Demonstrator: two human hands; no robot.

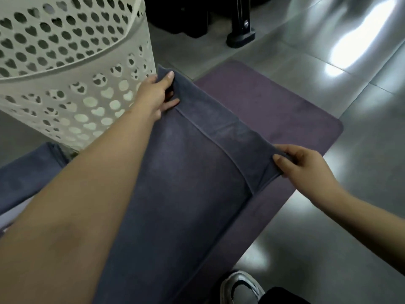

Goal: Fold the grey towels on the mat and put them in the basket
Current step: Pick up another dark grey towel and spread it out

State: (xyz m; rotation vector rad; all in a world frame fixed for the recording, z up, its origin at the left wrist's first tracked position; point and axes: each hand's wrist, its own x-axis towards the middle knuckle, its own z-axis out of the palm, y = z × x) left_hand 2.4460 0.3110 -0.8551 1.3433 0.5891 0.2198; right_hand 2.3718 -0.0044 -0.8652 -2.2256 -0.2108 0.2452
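Grey tiled floor [285,40] here, glossy, with bright light bouncing off it at the upper right, and a purple mat [274,110] laid across it on a diagonal. Stretched along that mat is a grey towel [175,183], running from the bottom of the view up toward the far end, where a strip of it is turned back over itself, its hem line crossing the cloth. The left hand [155,95] is out at full reach on the far left corner of that folded strip, thumb on top and fingers curled beneath, pinching the cloth right beside the basket. The right hand [304,165] has the opposite corner, thumb over and fingers tucked under the edge, a firm pinch at the mat's right side. Between the two hands the folded edge lies taut and straight. The basket [65,73], white plastic punched with heart-shaped holes, stands on the floor at the upper left, just beside the towel's far corner. More grey cloth [28,172] lies at the left edge, below the basket, partly hidden by the left forearm. Bottom of the view, a grey shoe [238,286] rests on the tiles next to the mat, and dark furniture legs [241,31] stand at the top.
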